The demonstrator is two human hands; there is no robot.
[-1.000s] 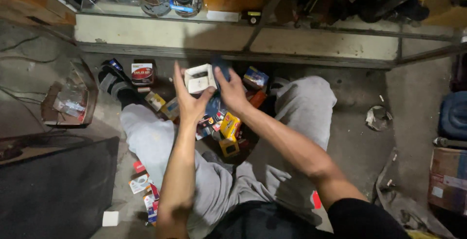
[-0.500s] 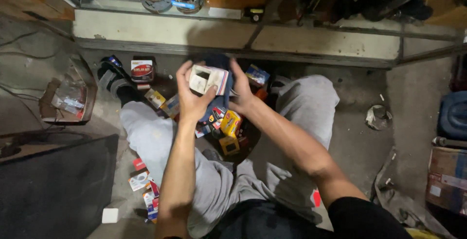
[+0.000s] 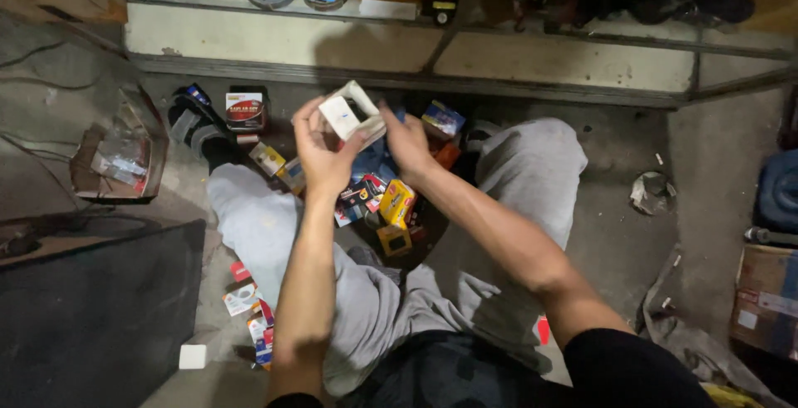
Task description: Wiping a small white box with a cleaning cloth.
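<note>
I sit on the floor with my legs spread in grey trousers (image 3: 274, 242). Both hands are raised in front of me around a small white square box (image 3: 351, 115) whose end is open. My left hand (image 3: 320, 149) grips its left side with the thumb on the front face. My right hand (image 3: 407, 138) holds the right edge with the fingertips. Below the hands, between my legs, lies a pile of small colourful boxes (image 3: 391, 204), yellow, blue and red.
A low shelf unit (image 3: 399, 46) runs across the back with tape rolls and tools on it. A clear plastic container (image 3: 116, 154) sits left. A dark cabinet (image 3: 91, 317) stands at the lower left. Cardboard boxes (image 3: 761, 296) stand right. More small packets (image 3: 249, 317) lie by my left thigh.
The white box has been turned in my hands, so its open end now faces up. Both hands stayed together at about the same height above the pile.
</note>
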